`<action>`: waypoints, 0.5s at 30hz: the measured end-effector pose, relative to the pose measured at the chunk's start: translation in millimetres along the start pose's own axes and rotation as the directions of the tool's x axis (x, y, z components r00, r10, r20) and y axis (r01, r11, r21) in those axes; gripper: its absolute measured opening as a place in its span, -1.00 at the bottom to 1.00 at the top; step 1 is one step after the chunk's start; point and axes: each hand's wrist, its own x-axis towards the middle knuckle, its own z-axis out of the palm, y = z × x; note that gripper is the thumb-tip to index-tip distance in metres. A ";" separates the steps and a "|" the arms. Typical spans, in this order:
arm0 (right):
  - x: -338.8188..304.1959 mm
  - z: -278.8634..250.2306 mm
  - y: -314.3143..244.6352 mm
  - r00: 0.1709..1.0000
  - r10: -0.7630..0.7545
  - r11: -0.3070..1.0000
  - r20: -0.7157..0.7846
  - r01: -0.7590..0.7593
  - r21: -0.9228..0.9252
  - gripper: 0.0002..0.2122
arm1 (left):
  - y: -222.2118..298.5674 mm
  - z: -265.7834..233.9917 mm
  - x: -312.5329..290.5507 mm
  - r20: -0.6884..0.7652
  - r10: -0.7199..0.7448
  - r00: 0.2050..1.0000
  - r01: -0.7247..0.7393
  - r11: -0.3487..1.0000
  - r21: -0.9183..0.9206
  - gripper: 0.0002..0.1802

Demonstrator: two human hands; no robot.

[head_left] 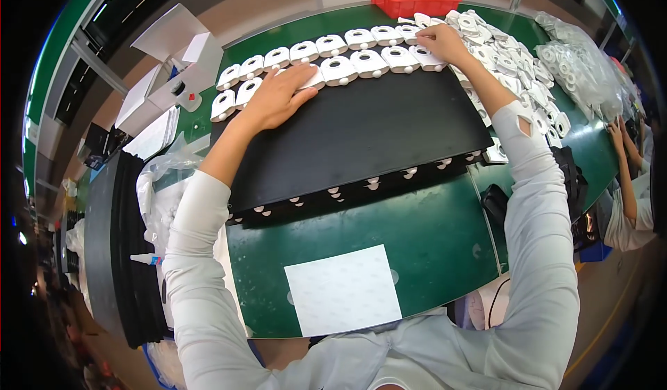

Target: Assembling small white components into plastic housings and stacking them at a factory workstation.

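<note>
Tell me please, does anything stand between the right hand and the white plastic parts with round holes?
Nothing visible does: the right hand is at the right end of the two rows of white parts. The left hand lies farther left, not between them.

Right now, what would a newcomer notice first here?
Two rows of white pieces with round holes line the far edge of a flat black board, with left hand and right hand over them. A loose heap of similar white pieces lies further right. Behind both rows stands a bright red plastic basket.
</note>
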 end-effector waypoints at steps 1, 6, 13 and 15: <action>-0.7 4.0 -2.8 1.000 0.024 1.000 -0.004 -0.024 0.015 -0.79 | 3.1 1.5 -0.1 0.021 -0.029 0.999 0.030 0.999 -0.024 -0.45; 2.5 7.6 11.5 0.999 0.024 1.000 -0.024 -0.024 0.009 -0.74 | 8.9 4.4 2.8 0.041 -0.047 0.998 0.049 0.998 -0.042 -0.49; -39.5 -58.7 -35.0 0.958 0.057 0.998 0.282 -0.046 -0.046 -0.57 | 16.3 -1.3 -1.4 -0.081 0.019 0.997 -0.019 1.000 0.005 -0.48; -55.8 -59.5 -46.0 0.964 0.049 0.999 0.260 -0.041 -0.035 -0.58 | 28.5 -1.3 5.6 -0.115 0.055 0.992 -0.060 0.998 -0.035 -0.48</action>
